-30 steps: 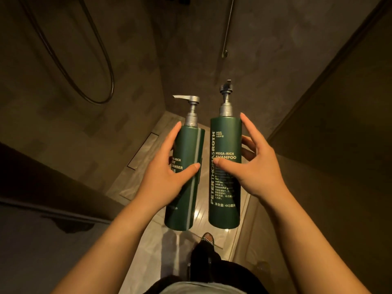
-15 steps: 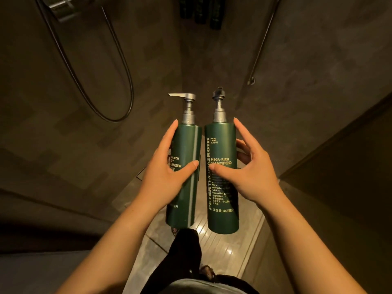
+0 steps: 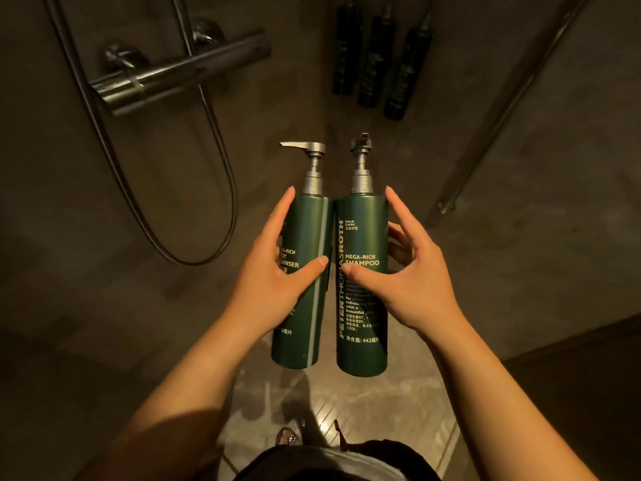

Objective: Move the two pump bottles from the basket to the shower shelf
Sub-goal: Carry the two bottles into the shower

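Note:
Two dark green pump bottles with silver pumps are held upright side by side in the air inside a shower stall. My left hand (image 3: pixel 274 276) grips the cleanser bottle (image 3: pixel 305 307), whose pump spout points left. My right hand (image 3: pixel 409 279) grips the shampoo bottle (image 3: pixel 360 237), whose spout points away from me. The two bottles touch near their shoulders. No basket or shelf shows in this view.
A chrome shower mixer bar (image 3: pixel 180 74) with a looping hose (image 3: pixel 222 216) hangs on the left wall. Three dark bottles (image 3: pixel 378 60) are mounted on the far wall above. A metal rail (image 3: pixel 496 123) runs down the right wall. Wet floor tiles (image 3: pixel 364 411) lie below.
The view has tilted upward: the mixer bar and the three wall bottles have come into sight. Both hands still hold the bottles, now closer together.

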